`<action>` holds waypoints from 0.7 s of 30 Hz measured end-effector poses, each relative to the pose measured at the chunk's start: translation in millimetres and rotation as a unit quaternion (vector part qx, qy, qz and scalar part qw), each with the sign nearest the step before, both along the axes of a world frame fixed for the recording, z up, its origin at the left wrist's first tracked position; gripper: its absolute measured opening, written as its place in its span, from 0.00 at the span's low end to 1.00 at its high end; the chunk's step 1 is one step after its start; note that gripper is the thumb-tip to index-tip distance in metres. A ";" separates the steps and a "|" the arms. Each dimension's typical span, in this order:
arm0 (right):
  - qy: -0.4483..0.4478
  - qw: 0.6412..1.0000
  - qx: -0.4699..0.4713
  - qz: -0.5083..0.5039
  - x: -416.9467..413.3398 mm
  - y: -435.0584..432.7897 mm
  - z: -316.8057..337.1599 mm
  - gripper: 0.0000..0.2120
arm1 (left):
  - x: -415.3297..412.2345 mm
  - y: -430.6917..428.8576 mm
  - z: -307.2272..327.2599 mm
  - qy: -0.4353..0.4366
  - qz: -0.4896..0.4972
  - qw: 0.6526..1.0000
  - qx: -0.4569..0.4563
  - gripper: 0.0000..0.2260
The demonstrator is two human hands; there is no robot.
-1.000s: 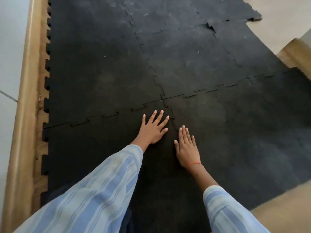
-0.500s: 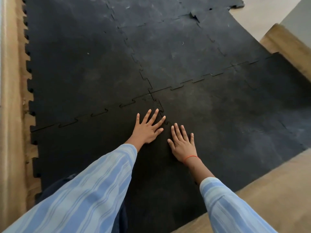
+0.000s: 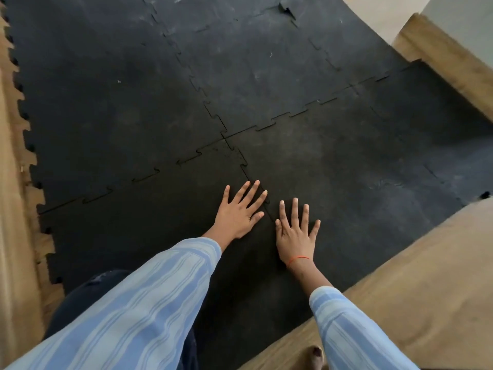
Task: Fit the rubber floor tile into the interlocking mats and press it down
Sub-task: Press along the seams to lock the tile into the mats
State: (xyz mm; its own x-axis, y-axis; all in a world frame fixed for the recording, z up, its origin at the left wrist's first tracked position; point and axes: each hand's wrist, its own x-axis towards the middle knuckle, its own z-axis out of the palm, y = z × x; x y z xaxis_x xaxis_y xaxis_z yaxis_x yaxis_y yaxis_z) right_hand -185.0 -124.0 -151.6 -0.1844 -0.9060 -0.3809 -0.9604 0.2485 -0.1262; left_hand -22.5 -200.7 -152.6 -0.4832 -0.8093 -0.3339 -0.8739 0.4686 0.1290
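Black rubber interlocking mats [image 3: 266, 76] cover the floor, joined by toothed seams. The near left floor tile [image 3: 138, 222] lies flat among them. My left hand [image 3: 240, 212] rests palm down on this tile, fingers spread, just left of the toothed seam [image 3: 244, 166] that runs toward me. My right hand [image 3: 296, 233], with a red thread on the wrist, lies flat with fingers spread on the neighbouring tile [image 3: 360, 188] right of that seam. Neither hand holds anything.
Wooden floor [image 3: 400, 303] shows at the lower right and along the left edge [image 3: 13, 236], where the mats' teeth are exposed. A raised mat corner [image 3: 285, 9] sticks up at the far top. A wooden ledge [image 3: 448, 57] stands at upper right. My knee [image 3: 88, 289] rests on the mat.
Both hands have slid back toward me along the seam, staying flat on the mats. The view has shifted, showing more wooden floor at the lower right.
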 end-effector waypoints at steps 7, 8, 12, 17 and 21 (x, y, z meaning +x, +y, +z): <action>-0.029 0.997 0.017 -0.065 -5.5 33.7 13.9 0.27 | -12.9 41.7 -1.0 0.007 -0.079 0.997 -0.003 0.27; -0.027 0.995 0.016 -0.095 -8.3 48.9 13.7 0.27 | -14.8 48.1 -1.7 0.008 -0.102 0.995 -0.004 0.27; -0.033 0.987 0.034 -0.156 -11.8 69.3 13.2 0.28 | -16.8 50.6 -0.7 0.007 -0.127 0.992 -0.005 0.26; -0.028 0.989 0.036 -0.142 -15.0 63.8 9.7 0.29 | -16.8 46.2 4.7 -0.013 -0.131 0.991 0.009 0.26; -0.041 0.991 -0.006 -0.125 -17.6 71.9 8.7 0.29 | -20.2 48.1 9.0 -0.029 -0.121 0.992 0.014 0.26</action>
State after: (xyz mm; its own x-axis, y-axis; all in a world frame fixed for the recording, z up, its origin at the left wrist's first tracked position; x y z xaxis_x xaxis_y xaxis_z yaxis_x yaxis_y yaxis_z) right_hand -202.6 -52.1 -142.9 -0.3729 -0.8401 -0.3940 -0.8554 0.4758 -0.2048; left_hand -42.7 -152.6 -143.6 -0.6418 -0.6613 -0.3884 -0.7423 0.6628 0.0981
